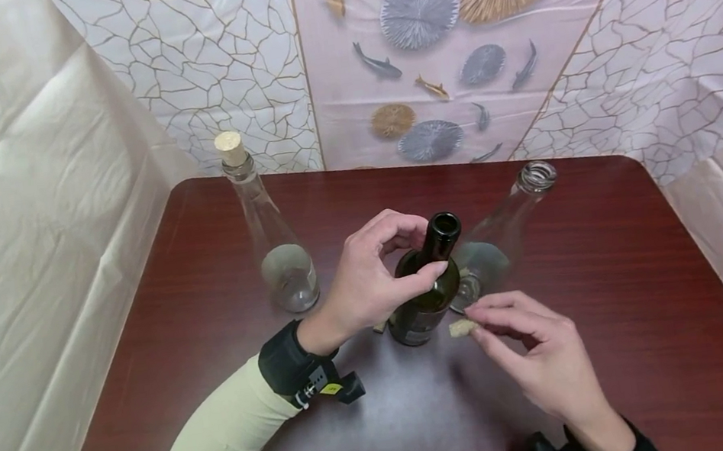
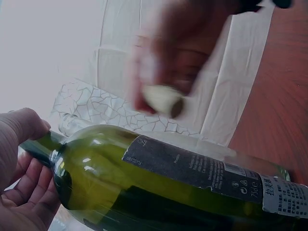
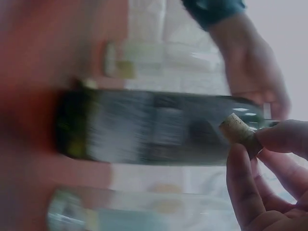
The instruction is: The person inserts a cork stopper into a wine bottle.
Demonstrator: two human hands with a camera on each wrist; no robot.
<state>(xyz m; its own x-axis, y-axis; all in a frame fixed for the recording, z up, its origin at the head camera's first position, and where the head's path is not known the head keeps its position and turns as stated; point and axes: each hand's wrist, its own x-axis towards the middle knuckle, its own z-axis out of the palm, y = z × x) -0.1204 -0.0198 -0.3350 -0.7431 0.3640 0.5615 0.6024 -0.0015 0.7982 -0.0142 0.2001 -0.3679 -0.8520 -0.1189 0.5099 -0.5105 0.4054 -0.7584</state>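
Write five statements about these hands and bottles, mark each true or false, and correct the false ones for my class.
1. The right hand pinches a cork. True.
2. The left hand is at the neck of the green bottle. True.
3. The green bottle is corked. False: its mouth is open.
4. In the head view, the right-hand clear bottle has no stopper. True.
5. The left-hand clear bottle is unstoppered. False: a pale stopper sits in its mouth.
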